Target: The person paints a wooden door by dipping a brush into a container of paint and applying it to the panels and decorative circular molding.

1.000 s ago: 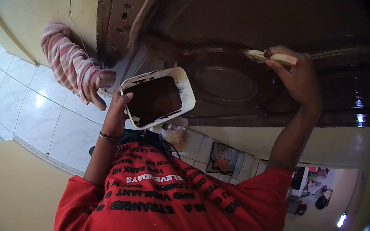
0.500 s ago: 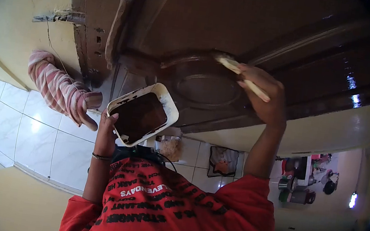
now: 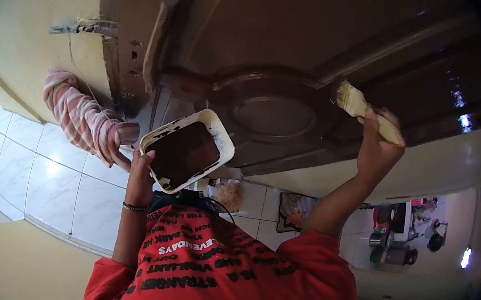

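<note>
My left hand (image 3: 141, 171) grips the near left edge of a white plastic tub (image 3: 226, 142), its thumb over the rim. Dark brown paint (image 3: 188, 152) lies in the tub, and streaks of it mark the inner walls. In my right hand (image 3: 381, 141) is a wide paintbrush (image 3: 353, 101), held by its pale handle with the fingers wrapped round it. Its bristles point up and left, close over the dark brown panelled door (image 3: 257, 25). Part of the door, around a carved oval (image 3: 272, 116), has a glossy sheen.
A pink and white striped cloth (image 3: 78, 113) is bundled left of the tub. White floor tiles (image 3: 47, 167) run along the left. Behind my right arm are a mat (image 3: 293, 208) and several pots (image 3: 384, 237). A pale wooden strip (image 3: 157, 42) stands out at the door's edge.
My right hand has moved right with the paintbrush, away from the curved moulding above the oval. My left hand still holds the tub in nearly the same place. The view has shifted slightly.
</note>
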Motion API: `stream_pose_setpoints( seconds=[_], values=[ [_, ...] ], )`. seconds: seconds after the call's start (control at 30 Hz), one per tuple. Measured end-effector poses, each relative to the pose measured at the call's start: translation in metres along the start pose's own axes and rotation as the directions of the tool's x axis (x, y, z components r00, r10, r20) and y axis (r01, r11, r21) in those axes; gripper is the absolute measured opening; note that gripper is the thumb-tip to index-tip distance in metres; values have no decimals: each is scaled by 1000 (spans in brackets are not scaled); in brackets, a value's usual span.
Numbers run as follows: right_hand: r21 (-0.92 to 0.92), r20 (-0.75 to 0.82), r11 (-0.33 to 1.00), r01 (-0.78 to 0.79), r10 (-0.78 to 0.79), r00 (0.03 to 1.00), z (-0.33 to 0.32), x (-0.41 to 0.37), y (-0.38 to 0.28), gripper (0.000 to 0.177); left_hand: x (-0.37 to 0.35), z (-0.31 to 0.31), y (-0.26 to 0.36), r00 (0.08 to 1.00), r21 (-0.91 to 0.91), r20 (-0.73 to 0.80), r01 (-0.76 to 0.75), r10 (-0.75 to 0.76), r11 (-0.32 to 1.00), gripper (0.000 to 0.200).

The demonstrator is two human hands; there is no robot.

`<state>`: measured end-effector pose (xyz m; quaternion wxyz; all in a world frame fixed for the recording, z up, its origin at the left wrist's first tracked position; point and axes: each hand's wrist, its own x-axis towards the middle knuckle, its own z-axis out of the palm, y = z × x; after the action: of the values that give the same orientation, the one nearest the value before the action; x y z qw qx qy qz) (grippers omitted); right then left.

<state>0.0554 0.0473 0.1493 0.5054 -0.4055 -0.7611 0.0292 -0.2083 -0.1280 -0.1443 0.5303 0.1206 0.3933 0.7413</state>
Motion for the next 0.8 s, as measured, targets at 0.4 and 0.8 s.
stream_pose_setpoints(
  seconds=[0.4,0.8],
  values=[
    [-147,-633,841,520,-484,604,65,-9,14,22,11,5,-14,992,31,70,107,-109,994,45],
    [-117,-368,880,459,-468,804,113,-56,32,16,14,8,-4,995,-22,74,70,-68,997,47]
  ],
)
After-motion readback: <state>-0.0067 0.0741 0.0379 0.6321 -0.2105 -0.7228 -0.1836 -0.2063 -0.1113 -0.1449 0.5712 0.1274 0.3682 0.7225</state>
